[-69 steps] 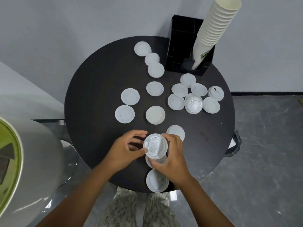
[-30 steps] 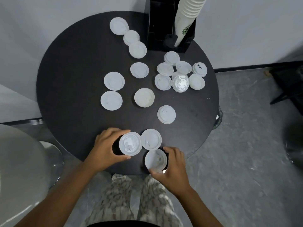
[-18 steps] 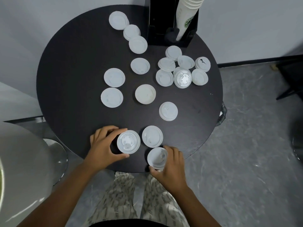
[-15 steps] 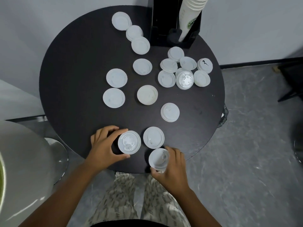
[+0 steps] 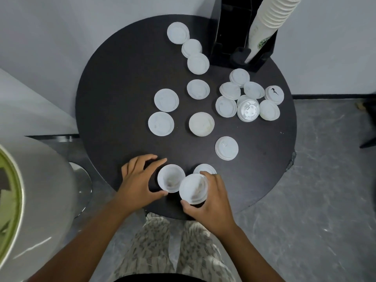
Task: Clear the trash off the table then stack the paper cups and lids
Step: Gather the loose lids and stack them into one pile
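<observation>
Many white plastic lids lie scattered on the round black table [image 5: 114,94]. At the near edge my left hand [image 5: 138,180] grips a small pile of lids [image 5: 171,181] between thumb and fingers. My right hand [image 5: 211,198] holds another lid [image 5: 193,189] lifted beside that pile and partly over it. One more lid [image 5: 204,168] lies flat just behind my right fingers. A tall stack of paper cups [image 5: 268,23] leans in the black holder [image 5: 227,31] at the back right.
A cluster of several lids [image 5: 247,107] sits at the right, a row of three lids [image 5: 191,48] at the back, and single lids [image 5: 201,124] in the middle. A white bin with a green rim [image 5: 14,200] stands at the left. Grey floor lies to the right.
My right hand has picked up the lid from the table's near edge and carried it left and up beside the pile in my left hand. The left hand stayed in place.
</observation>
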Available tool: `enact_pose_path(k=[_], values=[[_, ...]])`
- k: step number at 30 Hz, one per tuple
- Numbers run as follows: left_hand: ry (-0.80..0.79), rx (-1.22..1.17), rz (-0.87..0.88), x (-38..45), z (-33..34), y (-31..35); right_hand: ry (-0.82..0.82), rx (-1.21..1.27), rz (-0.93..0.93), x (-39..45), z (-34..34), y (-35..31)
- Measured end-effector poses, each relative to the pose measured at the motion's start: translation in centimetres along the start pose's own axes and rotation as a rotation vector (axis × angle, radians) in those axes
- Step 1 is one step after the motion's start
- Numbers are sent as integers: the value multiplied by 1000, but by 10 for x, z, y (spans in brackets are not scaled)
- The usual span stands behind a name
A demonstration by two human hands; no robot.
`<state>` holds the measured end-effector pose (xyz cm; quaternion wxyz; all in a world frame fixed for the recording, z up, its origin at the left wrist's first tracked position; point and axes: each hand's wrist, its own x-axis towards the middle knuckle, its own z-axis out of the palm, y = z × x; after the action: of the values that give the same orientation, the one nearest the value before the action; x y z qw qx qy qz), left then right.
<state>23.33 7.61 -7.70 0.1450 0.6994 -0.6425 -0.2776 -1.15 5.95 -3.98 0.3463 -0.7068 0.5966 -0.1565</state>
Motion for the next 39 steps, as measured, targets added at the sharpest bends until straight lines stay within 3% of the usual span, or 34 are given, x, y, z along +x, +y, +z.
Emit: enact_pose_path(k=[6,11,14,27,33,39], values=[[125,-140,51,0,-19,13,-5,-32,-36,13,7,-9],[10,-534,-8,1,-34,34,-3,-33,-58,17,12,-16],[-27,-643,-86,-1,-35,41,-2,-43,-69,20,14,-19],[-38,-787,-256,2,-31,43,19,14,-81,25,16,-26],[-12,-698,-251,11,-31,37,-49,119,-117,27,7,-23],[-62,-526,-147,22,-33,26,-204,60,-138,30,2,-15]])
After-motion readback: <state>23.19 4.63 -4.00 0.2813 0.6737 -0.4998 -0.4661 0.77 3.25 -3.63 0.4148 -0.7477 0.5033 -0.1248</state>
